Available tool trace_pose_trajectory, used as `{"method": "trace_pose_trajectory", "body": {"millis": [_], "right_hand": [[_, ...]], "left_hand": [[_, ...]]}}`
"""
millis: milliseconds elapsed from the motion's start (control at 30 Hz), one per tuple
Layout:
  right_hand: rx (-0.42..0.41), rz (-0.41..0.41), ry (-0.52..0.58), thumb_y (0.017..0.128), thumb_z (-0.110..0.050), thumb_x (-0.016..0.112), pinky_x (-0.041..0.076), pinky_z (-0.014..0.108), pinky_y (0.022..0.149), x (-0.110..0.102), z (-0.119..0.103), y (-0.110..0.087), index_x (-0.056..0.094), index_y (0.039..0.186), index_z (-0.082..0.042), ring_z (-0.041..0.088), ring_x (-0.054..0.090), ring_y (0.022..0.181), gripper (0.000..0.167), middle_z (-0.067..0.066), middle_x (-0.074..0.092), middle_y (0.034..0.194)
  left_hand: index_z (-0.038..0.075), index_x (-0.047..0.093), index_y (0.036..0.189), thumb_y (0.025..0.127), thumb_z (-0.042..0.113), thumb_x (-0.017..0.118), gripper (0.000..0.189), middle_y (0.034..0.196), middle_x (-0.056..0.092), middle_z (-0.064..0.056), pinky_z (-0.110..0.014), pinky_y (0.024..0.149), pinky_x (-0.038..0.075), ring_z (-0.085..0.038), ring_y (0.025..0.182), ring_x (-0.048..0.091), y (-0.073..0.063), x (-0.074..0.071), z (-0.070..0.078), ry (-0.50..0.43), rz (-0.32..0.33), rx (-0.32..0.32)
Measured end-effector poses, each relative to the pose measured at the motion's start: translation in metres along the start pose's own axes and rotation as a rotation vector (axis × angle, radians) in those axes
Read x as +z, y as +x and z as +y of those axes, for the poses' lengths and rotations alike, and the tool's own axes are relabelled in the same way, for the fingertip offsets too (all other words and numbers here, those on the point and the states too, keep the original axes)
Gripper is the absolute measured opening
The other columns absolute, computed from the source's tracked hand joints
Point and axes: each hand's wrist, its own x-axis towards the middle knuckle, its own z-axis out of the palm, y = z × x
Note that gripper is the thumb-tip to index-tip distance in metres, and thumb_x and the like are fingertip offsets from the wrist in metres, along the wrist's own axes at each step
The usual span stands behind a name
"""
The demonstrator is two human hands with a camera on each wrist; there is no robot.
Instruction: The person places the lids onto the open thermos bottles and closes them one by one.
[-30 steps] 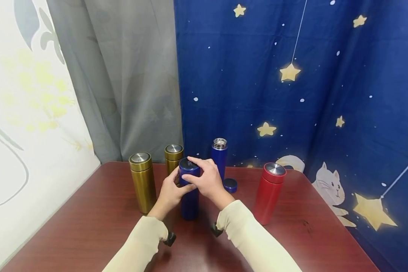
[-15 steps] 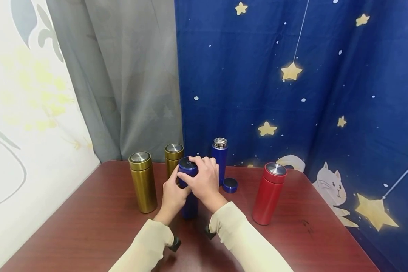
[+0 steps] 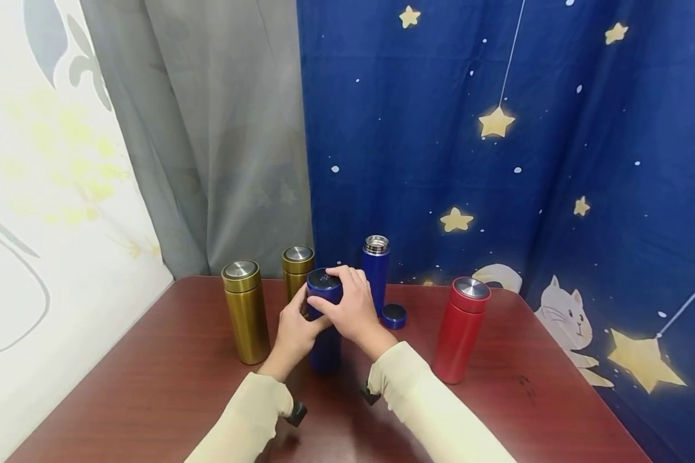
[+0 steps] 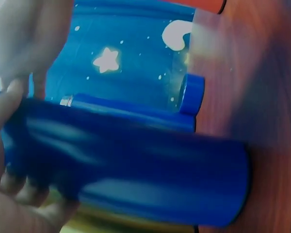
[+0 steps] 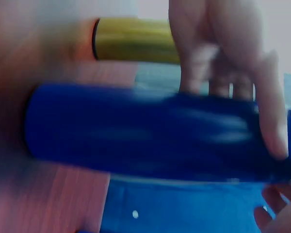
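Observation:
A dark blue thermos [image 3: 326, 354] stands upright in the middle of the table, between both hands. My left hand [image 3: 294, 331] grips its upper body from the left, thumb and fingers round it, as the left wrist view also shows. With curled thumb and fingers, my right hand [image 3: 353, 305] holds the thermos's lid [image 3: 323, 279], which has faint lit marks on its black top. Whether the lid is loose cannot be seen. Behind stands a second blue thermos [image 3: 375, 273], uncapped with its steel mouth showing. Its likely cap, a small blue lid [image 3: 394, 315], lies beside it.
Two gold thermoses with steel-topped lids stand to the left, one nearer [image 3: 248, 321] and one farther back [image 3: 297, 270]. A red thermos [image 3: 460, 334] is at the right. The reddish-brown table [image 3: 150, 386] ends at a blue star-patterned curtain [image 3: 411, 161].
My right hand turned leftward on the lid with its fingers bunching, then came back right a little. The left hand kept its grip on the thermos. Other bottles stayed put.

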Motion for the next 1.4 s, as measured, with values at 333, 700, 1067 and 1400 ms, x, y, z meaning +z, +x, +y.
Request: {"method": "trace_pose_trajectory", "body": {"millis": [333,700,1067,1400], "right_hand": [[0.044,-0.412,0.377,0.088,-0.025,0.072,0.037,0.048,0.106,-0.025,0.021,0.012,0.051,0.142,-0.022,0.023,0.043,0.13,0.058,0.004,0.052,0.14],[0.053,-0.467,0.351,0.086,-0.029,0.074,0.034,0.054,0.107,-0.032,0.028,0.019,0.055,0.14,-0.025,0.022,0.043,0.131,0.057,0.001,0.055,0.136],[-0.015,-0.189,0.062,0.078,-0.039,0.08,0.047,0.036,0.083,-0.023,0.017,0.013,0.064,0.13,-0.023,0.015,0.054,0.097,0.057,0.001,0.065,0.104],[-0.049,0.028,-0.098,0.075,-0.048,0.079,0.043,0.038,0.084,-0.006,0.009,0.006,0.068,0.126,-0.018,0.017,0.053,0.091,0.059,0.001,0.069,0.097]], "left_hand": [[0.009,0.043,0.145,0.084,0.009,0.077,0.07,0.134,0.056,-0.015,-0.04,0.091,0.052,-0.03,0.116,0.059,0.009,-0.02,-0.006,-0.205,-0.316,-0.098],[0.006,0.041,0.145,0.084,0.003,0.075,0.07,0.135,0.054,-0.018,-0.041,0.092,0.051,-0.034,0.116,0.058,0.012,-0.02,-0.005,-0.206,-0.341,-0.091],[0.002,0.041,0.146,0.08,0.007,0.08,0.077,0.132,0.057,-0.02,-0.045,0.09,0.052,-0.035,0.112,0.061,0.004,-0.002,0.018,-0.082,-0.118,-0.06],[0.007,0.044,0.145,0.078,0.021,0.084,0.079,0.13,0.06,-0.013,-0.045,0.089,0.052,-0.028,0.114,0.061,0.0,0.015,0.005,0.089,0.099,0.018]]}}
